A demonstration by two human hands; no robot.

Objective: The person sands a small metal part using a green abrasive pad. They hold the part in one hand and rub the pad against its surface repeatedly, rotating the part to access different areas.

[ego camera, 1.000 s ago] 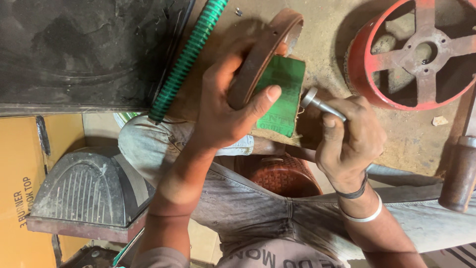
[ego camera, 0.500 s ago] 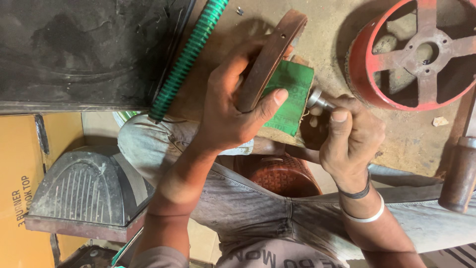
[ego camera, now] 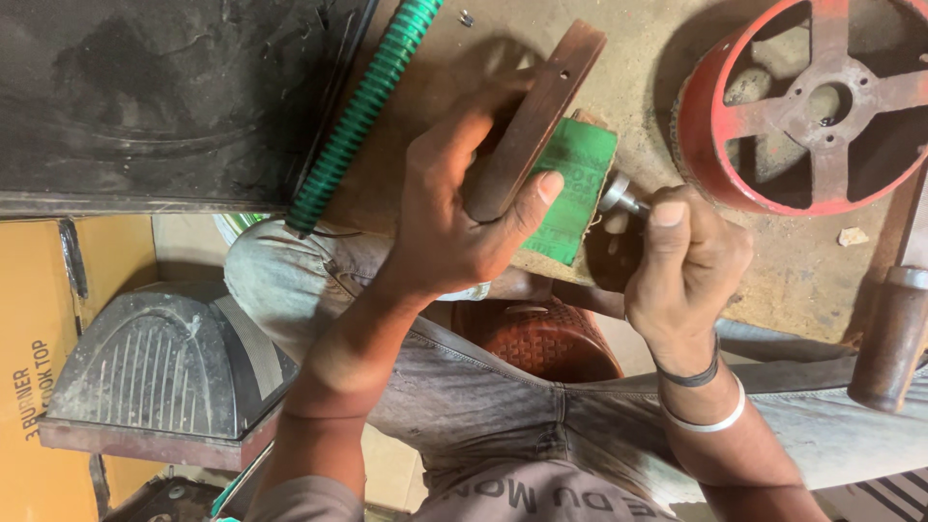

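My left hand (ego camera: pixel 454 217) gripped a curved brown metal strip (ego camera: pixel 532 121) against a green rectangular abrasive sheet (ego camera: pixel 577 184). Just right of that sheet, my right hand (ego camera: pixel 686 266) was closed around a small silver metal knob (ego camera: pixel 619 196). A yellow cardboard box (ego camera: pixel 29 387) with dark print lay far left.

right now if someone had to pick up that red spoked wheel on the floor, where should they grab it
Probably by a spoke, from above. The red spoked wheel lies flat with its open face up, and wide gaps between the spokes would let fingers hook around one near the hub. The rim looks broad and sits close to the right hand, so its near side is crowded.
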